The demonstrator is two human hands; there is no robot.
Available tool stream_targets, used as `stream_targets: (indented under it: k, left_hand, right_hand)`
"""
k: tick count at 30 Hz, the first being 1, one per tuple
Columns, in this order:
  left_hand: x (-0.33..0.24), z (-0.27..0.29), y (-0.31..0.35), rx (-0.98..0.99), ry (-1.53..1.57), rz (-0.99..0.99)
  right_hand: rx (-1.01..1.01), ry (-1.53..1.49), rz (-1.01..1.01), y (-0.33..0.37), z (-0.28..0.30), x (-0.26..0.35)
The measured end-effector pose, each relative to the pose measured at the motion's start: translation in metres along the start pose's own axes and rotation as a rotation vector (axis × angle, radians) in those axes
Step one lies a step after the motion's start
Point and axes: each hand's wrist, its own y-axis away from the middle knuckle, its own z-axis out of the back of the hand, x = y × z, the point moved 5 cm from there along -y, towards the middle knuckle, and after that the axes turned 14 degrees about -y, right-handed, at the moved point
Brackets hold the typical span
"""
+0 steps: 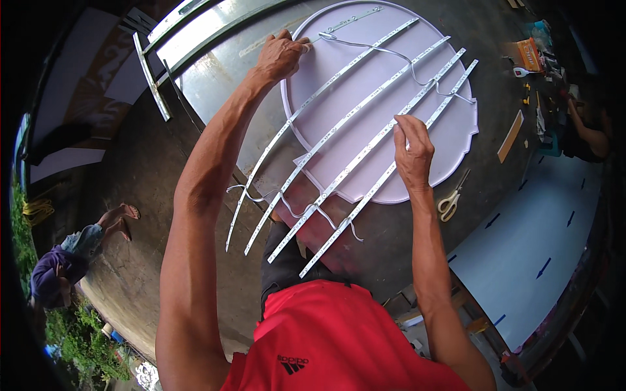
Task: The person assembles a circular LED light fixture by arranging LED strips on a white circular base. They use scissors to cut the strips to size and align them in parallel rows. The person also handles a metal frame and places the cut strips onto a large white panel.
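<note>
red cloth of the shirt fills the nearest part of the view; just beyond it jut the near ends of four slim white led strips. a pale wire links them there. laying out looks partly done, as far as i can judge: the four are joined by wire and set side by side, but their near ends overhang the round white panel, and i can't tell whether any is fastened.

their long axes run from near left to far right, slanting away from the body, roughly parallel, with gaps between.

further out, the right hand is half closed, thumb and fingertips at the third strip from the left; whether it pinches or only touches, i cannot tell. scissors lie right of the panel.

past that, a second wire crosses the far halves of the strips. at the panel's far left edge the left hand has its fingers curled in at the near end of a fifth strip, grip unclear. that piece slants the same general way, lies left of the four, and looks the least settled.
</note>
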Motion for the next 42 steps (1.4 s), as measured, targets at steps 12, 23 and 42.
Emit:
stream_targets:
  k: [12,23,42]
  left_hand:
    - [0.005,-0.004,-0.011,0.217,-0.074,-0.011]
    - [-0.001,0.015,-0.014,0.417,0.049,0.062]
    - [-0.003,0.022,-0.01,0.534,-0.017,-0.054]
  right_hand:
    - [0.187,-0.574,-1.086,-0.052,-0.179,0.002]
    - [-0.233,-0.927,-1.385,-0.037,-0.196,-0.008]
    - [-0.567,-0.735,-1.455,-0.032,-0.206,0.001]
